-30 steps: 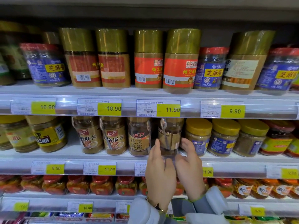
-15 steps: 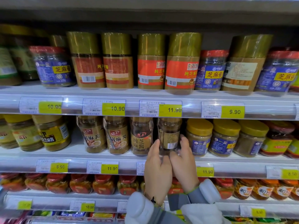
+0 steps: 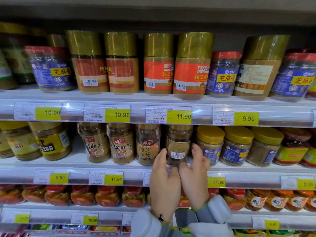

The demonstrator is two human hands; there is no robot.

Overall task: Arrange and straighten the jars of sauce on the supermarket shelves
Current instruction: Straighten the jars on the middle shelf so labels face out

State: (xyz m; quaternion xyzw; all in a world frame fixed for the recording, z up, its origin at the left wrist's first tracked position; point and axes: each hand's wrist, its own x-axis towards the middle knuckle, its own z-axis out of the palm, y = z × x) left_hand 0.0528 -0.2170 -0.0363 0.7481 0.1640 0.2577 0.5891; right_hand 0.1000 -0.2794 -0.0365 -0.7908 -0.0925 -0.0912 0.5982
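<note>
White supermarket shelves (image 3: pixel 239 170), rows of sauce jars (image 3: pixel 119 142) standing on each, yellow price tags (image 3: pixel 117 115)

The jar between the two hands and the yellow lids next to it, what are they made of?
The jar looks like clear glass or hard plastic, I cannot tell which: brown sauce shows through and its wall shines. Its label looks like printed paper or film, with a barcode. The yellow lids look like smooth plastic with a soft sheen. The left hand and right hand flank the jar.

A supermarket aisle: tiered shelves (image 3: pixel 153 98) of sauce jars (image 3: pixel 191 65) with yellow price tags (image 3: pixel 178 116) along each edge.
</note>
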